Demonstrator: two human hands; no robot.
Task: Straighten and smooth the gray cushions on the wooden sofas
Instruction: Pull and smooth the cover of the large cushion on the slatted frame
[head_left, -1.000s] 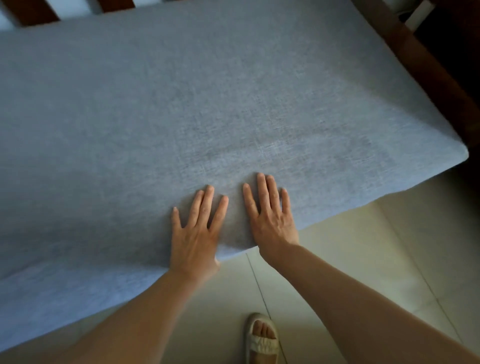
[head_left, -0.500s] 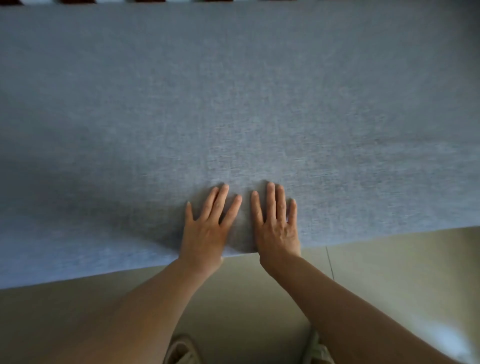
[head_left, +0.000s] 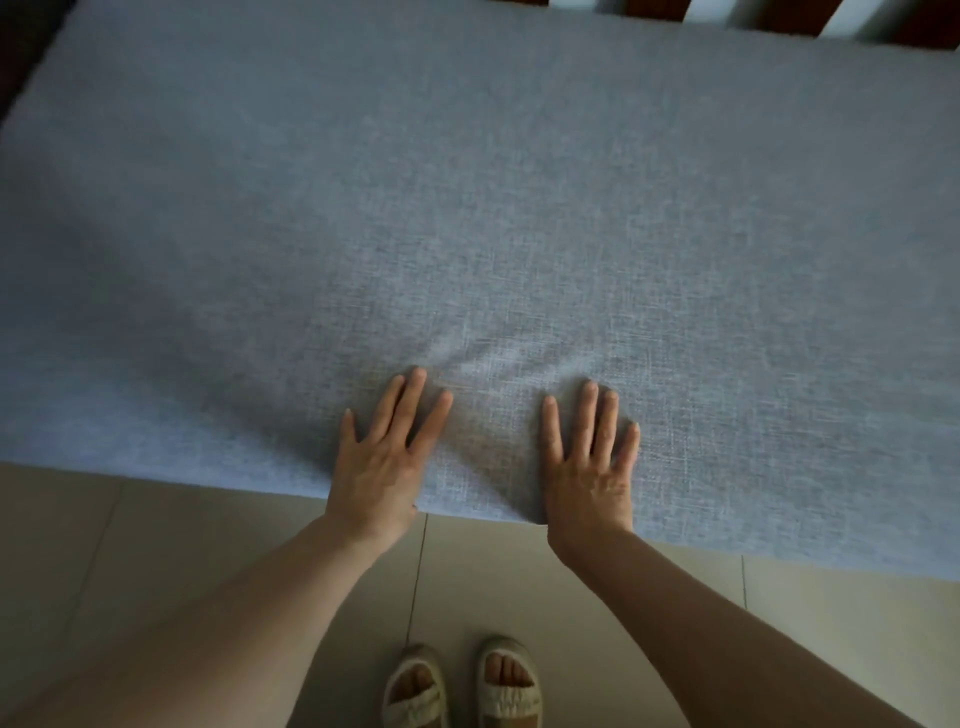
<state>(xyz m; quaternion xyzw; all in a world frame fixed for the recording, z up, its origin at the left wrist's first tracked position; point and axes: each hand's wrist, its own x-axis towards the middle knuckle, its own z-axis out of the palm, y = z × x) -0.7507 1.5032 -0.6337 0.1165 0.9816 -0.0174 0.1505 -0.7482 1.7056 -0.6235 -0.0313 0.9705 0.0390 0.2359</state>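
**Hands spreading apart on the cushion's front edge**

While both palms press flat on the gray cushion (head_left: 519, 218), your hands now sit clearly apart, where a second ago they lay almost side by side. Your left hand (head_left: 382, 462) has straight, fanned fingers resting on the fabric near the front edge, holding nothing. Your right hand (head_left: 589, 467) is the same: fingers extended, palm down, gripping nothing. Between them a shallow ridge of cloth rises just past the fingertips, with faint creases running up from it.

The cushion fills the seat of the wooden sofa; the dark slats of the sofa back (head_left: 769, 13) show at the top right, and the cushion's near edge overhangs the tiled floor (head_left: 156, 545) in front of your sandals (head_left: 462, 686). The view has also swung: half a second ago the slats were barely visible along the top.

That widening reads as an outward smoothing stroke, pushing slack toward the sides. I judge the middle of this cushion nearly flat already; the small ridge ahead of your fingers is what remains here, so keep the pressure even or it may simply travel.
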